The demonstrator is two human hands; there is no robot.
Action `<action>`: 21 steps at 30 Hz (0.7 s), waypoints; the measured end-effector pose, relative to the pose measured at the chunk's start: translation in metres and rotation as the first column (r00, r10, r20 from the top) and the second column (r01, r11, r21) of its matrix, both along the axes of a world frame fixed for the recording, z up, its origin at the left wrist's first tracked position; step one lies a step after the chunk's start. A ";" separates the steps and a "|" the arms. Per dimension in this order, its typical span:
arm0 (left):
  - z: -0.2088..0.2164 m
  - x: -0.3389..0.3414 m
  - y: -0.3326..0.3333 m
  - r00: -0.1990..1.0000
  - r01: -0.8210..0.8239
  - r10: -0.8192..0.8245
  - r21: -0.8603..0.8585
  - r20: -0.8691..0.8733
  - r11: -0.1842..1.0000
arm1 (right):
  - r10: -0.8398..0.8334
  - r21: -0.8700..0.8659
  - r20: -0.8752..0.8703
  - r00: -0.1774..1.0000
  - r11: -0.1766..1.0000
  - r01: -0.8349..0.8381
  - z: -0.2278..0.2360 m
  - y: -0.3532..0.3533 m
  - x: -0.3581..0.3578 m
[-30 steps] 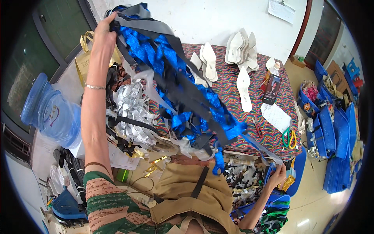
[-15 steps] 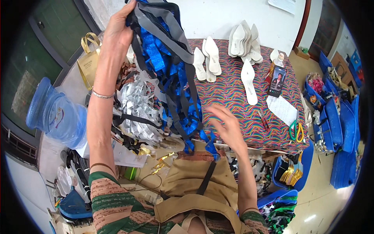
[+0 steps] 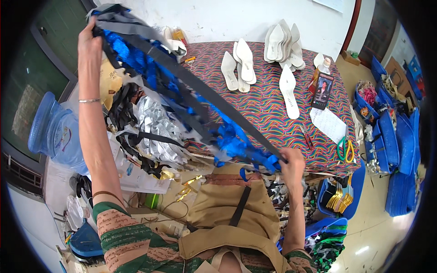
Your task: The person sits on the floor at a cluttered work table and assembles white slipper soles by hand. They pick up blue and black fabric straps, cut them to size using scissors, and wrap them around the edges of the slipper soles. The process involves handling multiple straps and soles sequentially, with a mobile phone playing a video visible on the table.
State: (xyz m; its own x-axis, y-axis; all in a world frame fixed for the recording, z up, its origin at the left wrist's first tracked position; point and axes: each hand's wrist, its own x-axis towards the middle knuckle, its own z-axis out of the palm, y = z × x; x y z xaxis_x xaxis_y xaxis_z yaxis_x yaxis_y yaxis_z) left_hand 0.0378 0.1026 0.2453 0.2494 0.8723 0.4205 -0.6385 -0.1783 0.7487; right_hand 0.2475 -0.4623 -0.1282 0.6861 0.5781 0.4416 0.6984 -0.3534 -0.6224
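The left arm reaches up and forward from the lower edge, almost straight at the elbow, its wrist circled by a silver bracelet (image 3: 89,100) and its left grip (image 3: 91,42) raised near the top left. That grip is closed around the upper end of a bundle of blue and black strips (image 3: 186,102); its fingertips are partly lost among the strips, so their exact placing is hard to make out. The right forearm rises nearly upright, and the right grip (image 3: 292,167), well lower and nearer the body, pinches the lower end of the bundle with thumb and fingers drawn together. Between the two, the bundle slants down from upper left to lower right, one long dark strip running straight along its upper side while the shiny blue ones sag beneath. It hangs in the air across the left part and near edge of the patterned worktop (image 3: 261,102), in front of a heap of silver strips (image 3: 157,125). Farther right on the cloth lie a white insole (image 3: 288,93), a phone (image 3: 322,91) leaning against a bottle (image 3: 325,67), a sheet of paper (image 3: 327,123), and scissors (image 3: 349,151) with green and yellow handles.
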 end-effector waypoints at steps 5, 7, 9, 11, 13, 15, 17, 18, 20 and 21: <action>0.011 -0.059 0.053 0.960 -0.224 0.238 0.106 -0.146 0.969 | -0.344 0.049 -0.140 0.929 0.934 0.354 -0.051 -0.083 0.017; 0.017 -0.078 0.064 0.817 -0.327 0.456 0.367 -0.353 0.871 | -0.437 0.133 -0.213 0.874 0.873 0.469 -0.088 -0.124 0.036; 0.006 -0.080 0.035 0.565 -0.394 0.695 0.594 -0.445 0.701 | -0.496 0.109 -0.235 0.836 0.841 0.529 -0.080 -0.141 0.033; 0.000 -0.079 0.014 0.608 -0.376 0.689 0.621 -0.395 0.688 | -0.583 0.130 -0.069 0.810 0.799 0.587 -0.081 -0.157 0.037; 0.002 -0.069 -0.007 0.738 -0.383 0.558 0.446 -0.379 0.809 | -0.700 0.097 -0.006 0.714 0.710 0.698 -0.103 -0.189 0.048; 0.006 -0.099 0.037 0.523 -0.377 0.738 0.661 -0.427 0.649 | -0.751 0.086 0.054 0.658 0.660 0.747 -0.116 -0.214 0.060; -0.004 -0.110 0.053 0.482 -0.380 0.758 0.675 -0.440 0.633 | -0.819 0.021 0.069 0.570 0.572 0.820 -0.146 -0.273 0.077; -0.006 -0.110 0.056 0.457 -0.383 0.773 0.687 -0.440 0.617 | -0.847 -0.007 0.071 0.527 0.528 0.849 -0.147 -0.281 0.079; -0.010 -0.109 0.069 0.477 -0.338 0.752 0.695 -0.455 0.635 | -0.854 0.071 0.153 0.498 0.512 0.856 -0.146 -0.297 0.088; -0.015 -0.124 0.078 0.398 -0.309 0.766 0.712 -0.505 0.630 | -0.855 0.049 0.121 0.504 0.512 0.857 -0.144 -0.310 0.091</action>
